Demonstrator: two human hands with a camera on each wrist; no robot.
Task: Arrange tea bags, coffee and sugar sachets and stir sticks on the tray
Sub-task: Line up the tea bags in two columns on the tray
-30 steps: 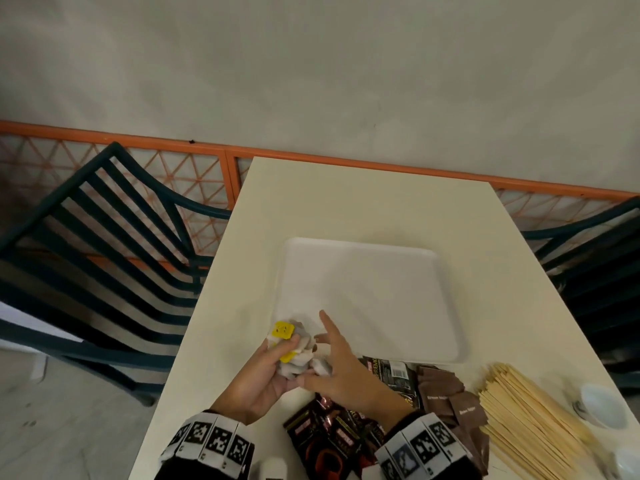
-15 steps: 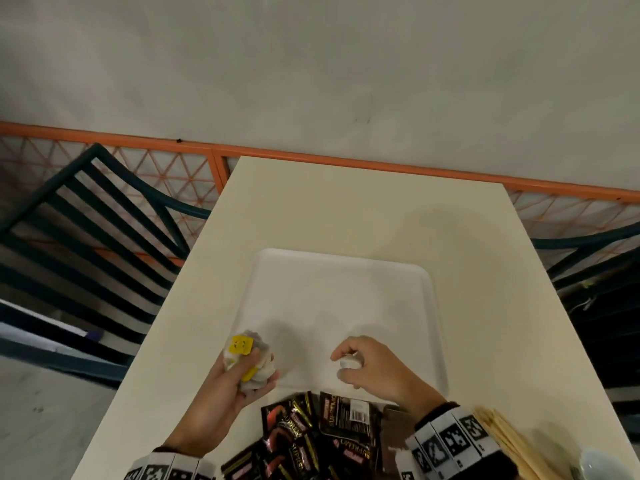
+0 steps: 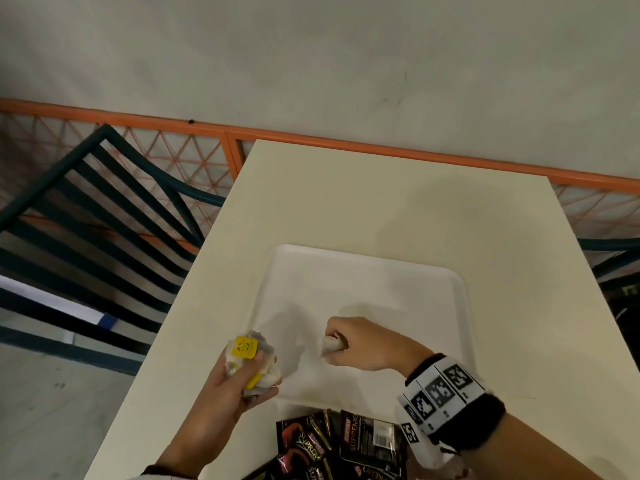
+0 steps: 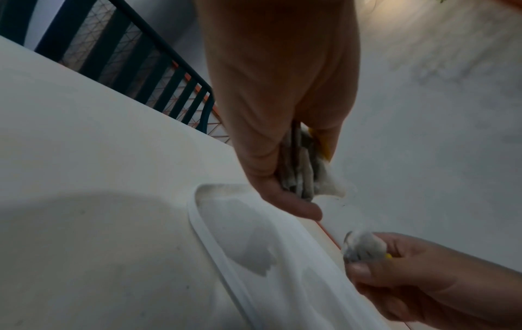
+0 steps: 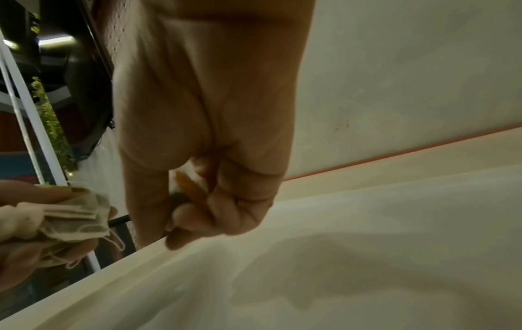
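Right hand [image 3: 360,342] pinches one tea bag [image 3: 331,344] over the tray [image 3: 363,271] near edge (its long axis unreadable, crumpled); left hand [image 3: 230,386] grips a tea-bag bunch [image 3: 254,358] above the bench [image 3: 346,188].

Left grip [image 3: 239,379] and right grip [image 3: 360,344] both curled, apart

The right hand [image 5: 203,156] hangs over the white tray [image 5: 367,268], fingers curled round a tea bag with a yellow-orange tag [image 5: 189,187] showing between them. At the left edge the left hand [image 5: 34,223] grips a bunch of tea bags [image 5: 67,221], strings dangling. An orange-edged worktop [image 5: 395,165] lies beyond the tray.
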